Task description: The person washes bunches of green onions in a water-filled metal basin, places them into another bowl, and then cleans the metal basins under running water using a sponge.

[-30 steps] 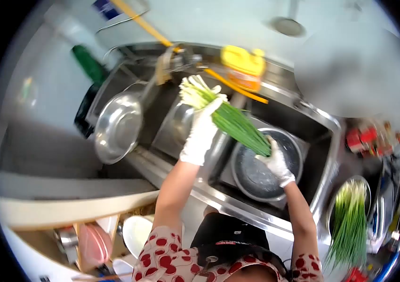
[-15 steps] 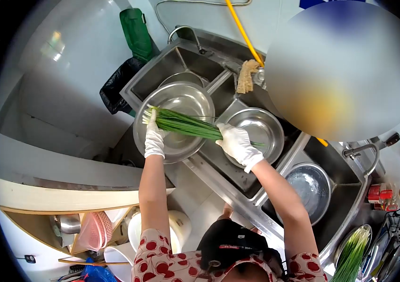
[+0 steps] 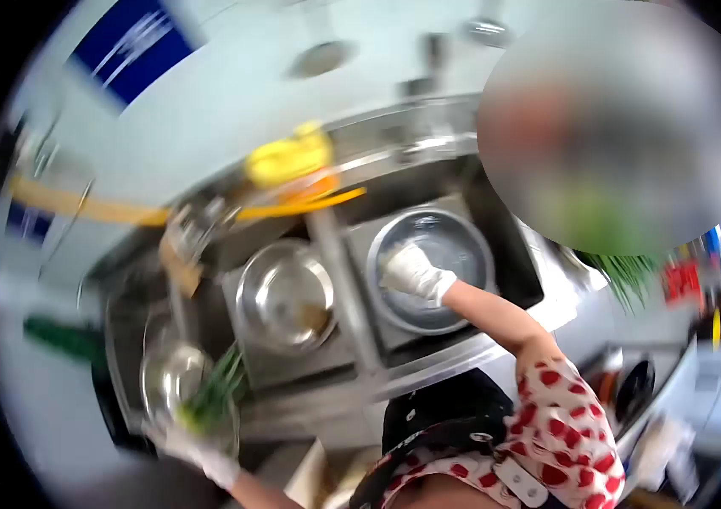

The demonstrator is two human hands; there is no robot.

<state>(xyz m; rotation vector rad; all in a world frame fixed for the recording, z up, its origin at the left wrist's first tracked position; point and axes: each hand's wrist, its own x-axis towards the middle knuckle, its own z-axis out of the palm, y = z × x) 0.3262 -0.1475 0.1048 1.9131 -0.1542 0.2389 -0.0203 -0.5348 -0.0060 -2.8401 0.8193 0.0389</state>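
A bunch of green onions point(image 3: 218, 390) lies over a metal bowl point(image 3: 176, 373) at the lower left, blurred. My left hand point(image 3: 187, 445), in a white glove, is at its pale end; the blur hides the fingers. My right hand point(image 3: 411, 270), also gloved in white, is over the grey basin point(image 3: 437, 319) in the right sink compartment, apart from the onions. Whether its fingers hold anything is hidden. Between the hands, a steel bowl point(image 3: 284, 293) sits in the middle sink compartment.
A yellow jug point(image 3: 291, 159) stands behind the sink, near a yellow hose point(image 3: 301, 206). Brown cloth point(image 3: 181, 265) hangs by the tap at the left. More green onions point(image 3: 625, 276) lie at the right. A dark green lid point(image 3: 64, 337) is far left.
The view has swung to the right. My right hand has let go of the onions and moved to the grey basin. My left hand and the onions remain at the left.
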